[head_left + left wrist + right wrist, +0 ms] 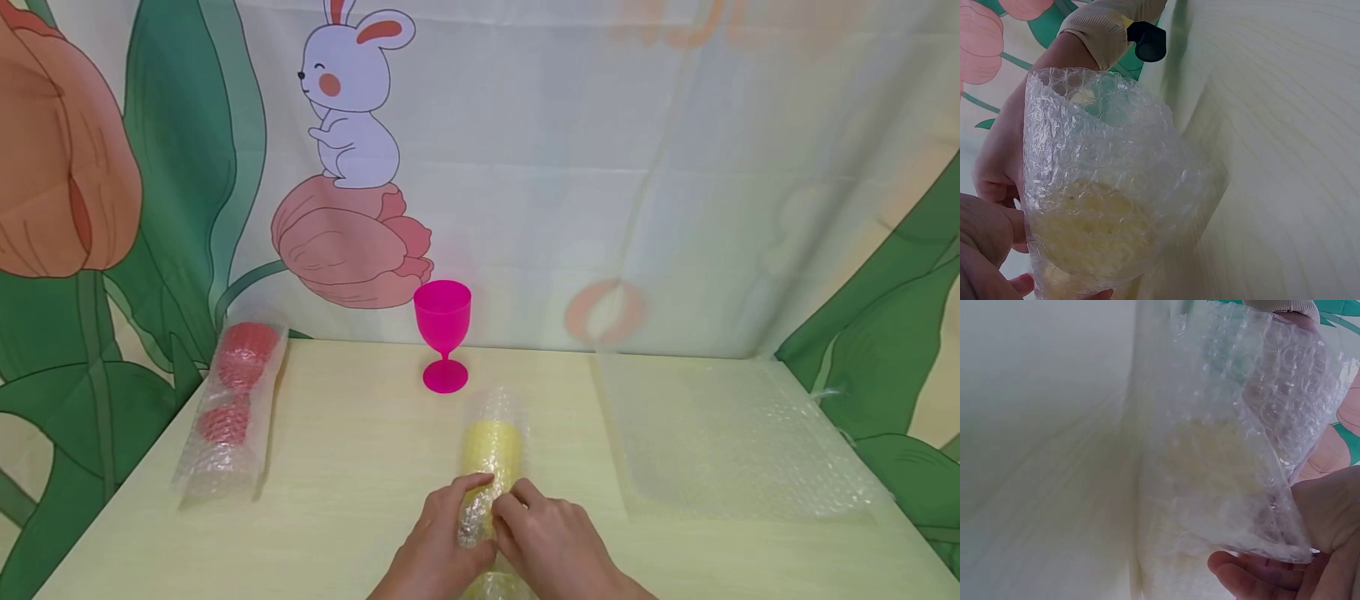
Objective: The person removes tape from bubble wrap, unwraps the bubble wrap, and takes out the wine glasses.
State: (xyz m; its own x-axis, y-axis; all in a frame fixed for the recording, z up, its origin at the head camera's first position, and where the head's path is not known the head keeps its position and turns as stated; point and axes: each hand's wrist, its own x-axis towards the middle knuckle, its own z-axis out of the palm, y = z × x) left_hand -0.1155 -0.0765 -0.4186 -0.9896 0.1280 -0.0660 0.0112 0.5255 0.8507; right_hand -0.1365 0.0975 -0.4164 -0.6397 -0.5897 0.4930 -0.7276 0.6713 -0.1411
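A yellow goblet (491, 446), rolled in clear bubble wrap (497, 407), lies lengthwise in front of me. My left hand (442, 533) holds the bundle from its left side, thumb and fingers around the wrap. From the right, my right hand (555, 533) pinches the wrap on top of the bundle, close by the left fingers. In the left wrist view a round yellow end (1094, 231) shows through the plastic, and the wrap extends past it as a loose open sleeve (1104, 119). The right wrist view shows a folded wrap edge (1272, 544) at the right fingers (1241, 578).
An upright pink goblet (444, 321) stands beyond the bundle, near the back edge. A red goblet (243, 367) in bubble wrap lies at the left. A flat bubble wrap sheet (735, 442) covers the right side of the table. A printed cloth (525, 167) hangs behind.
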